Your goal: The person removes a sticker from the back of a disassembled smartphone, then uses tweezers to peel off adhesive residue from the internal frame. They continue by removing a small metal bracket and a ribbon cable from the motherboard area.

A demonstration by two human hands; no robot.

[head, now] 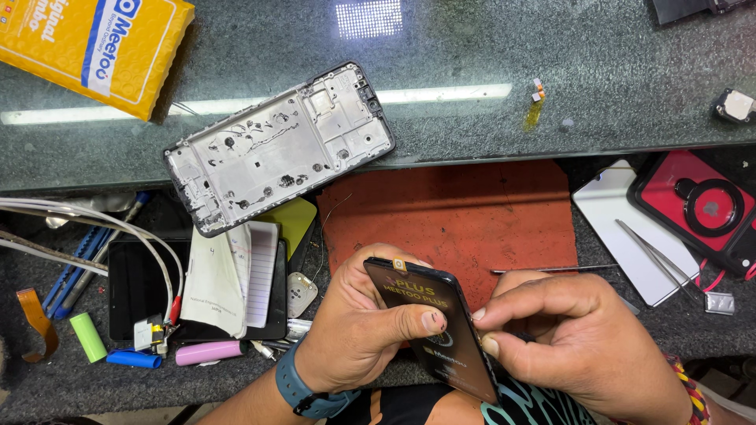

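My left hand (354,327) grips a black phone display panel (429,315) with gold print on its protective film, tilted on edge above the red work mat (472,216). My thumb lies across its face. My right hand (583,346) pinches the panel's right edge between thumb and forefinger. A bare silver phone mid-frame (276,145) lies face up on the glass shelf (472,118), apart from both hands.
A yellow padded envelope (94,47) sits at the top left. Tweezers (654,252) rest on a white phone back beside a red phone case (697,208). To the left lie a dark tablet (142,291), papers, cables, and green, blue and pink cylinders.
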